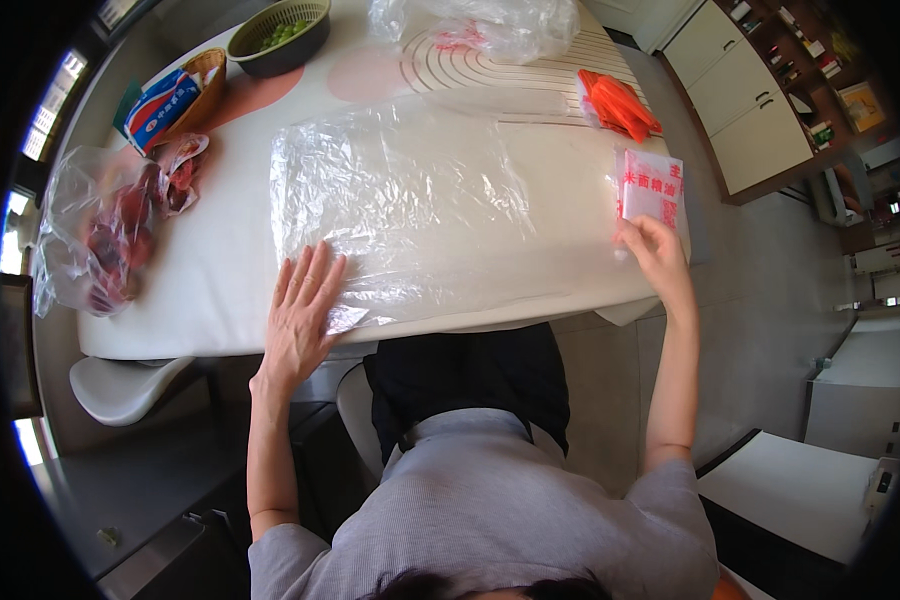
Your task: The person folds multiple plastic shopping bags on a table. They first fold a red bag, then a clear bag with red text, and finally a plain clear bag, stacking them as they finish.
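Note:
A clear plastic bag [405, 187] lies spread out and wrinkled on the cream-covered table [217, 300]. My left hand [304, 300] rests flat on its lower left corner, fingers slightly apart. On the right, my right hand [652, 251] has thumb and index finger close together at the lower edge of a folded plastic bag with red print [649, 187]; whether it pinches the bag cannot be told. Just above lies a folded orange-red plastic bag [619, 105].
At the left are a clear bag of reddish fruit [116, 240] and a wicker basket [214, 82] with a blue-and-red packet [161, 109]. A colander [311, 37] of green fruit and crumpled clear bags [510, 30] stand farther back. A white chair [120, 394] is below the table edge.

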### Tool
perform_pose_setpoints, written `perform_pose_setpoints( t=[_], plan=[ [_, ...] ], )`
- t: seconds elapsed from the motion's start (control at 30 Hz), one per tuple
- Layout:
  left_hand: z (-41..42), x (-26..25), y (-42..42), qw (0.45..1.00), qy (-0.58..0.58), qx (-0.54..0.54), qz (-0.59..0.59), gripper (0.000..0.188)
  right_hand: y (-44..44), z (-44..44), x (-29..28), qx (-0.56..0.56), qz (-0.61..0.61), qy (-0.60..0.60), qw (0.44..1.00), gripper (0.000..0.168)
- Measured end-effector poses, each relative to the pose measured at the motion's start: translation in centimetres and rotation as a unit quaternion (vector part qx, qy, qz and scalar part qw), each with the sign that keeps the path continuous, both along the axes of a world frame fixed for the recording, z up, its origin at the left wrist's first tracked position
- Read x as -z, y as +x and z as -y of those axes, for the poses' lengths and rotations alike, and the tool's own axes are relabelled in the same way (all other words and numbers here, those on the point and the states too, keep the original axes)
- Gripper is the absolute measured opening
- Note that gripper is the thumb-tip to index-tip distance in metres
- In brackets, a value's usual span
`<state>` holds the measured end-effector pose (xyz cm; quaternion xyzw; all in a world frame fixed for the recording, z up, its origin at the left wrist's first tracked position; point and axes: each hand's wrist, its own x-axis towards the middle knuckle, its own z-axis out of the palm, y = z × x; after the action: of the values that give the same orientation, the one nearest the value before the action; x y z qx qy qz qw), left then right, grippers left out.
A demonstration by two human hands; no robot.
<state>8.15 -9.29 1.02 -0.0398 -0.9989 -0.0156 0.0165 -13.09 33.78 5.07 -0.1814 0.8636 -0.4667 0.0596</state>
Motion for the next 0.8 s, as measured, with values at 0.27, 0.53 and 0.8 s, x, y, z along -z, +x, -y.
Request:
perform_pose_setpoints(
  t=[0.27,0.53,0.8],
  plan=[
    [-1.2,-6.2,-1.3,0.978,0.204,0.029,-0.015,0.064,7.4,11.5,-4.9,-0.202,-0.295,0.099,0.929,0.065],
    [1.1,1.1,-9.0,0.995,0.060,0.010,-0.082,0.068,8.8,22.3,6.0,-0.219,-0.272,0.292,0.890,0.073],
    [8.8,3.0,-6.4,0.988,0.020,-0.104,-0.108,0.063,6.8,10.3,6.1,-0.104,-0.270,0.291,0.912,0.072]
  ],
)
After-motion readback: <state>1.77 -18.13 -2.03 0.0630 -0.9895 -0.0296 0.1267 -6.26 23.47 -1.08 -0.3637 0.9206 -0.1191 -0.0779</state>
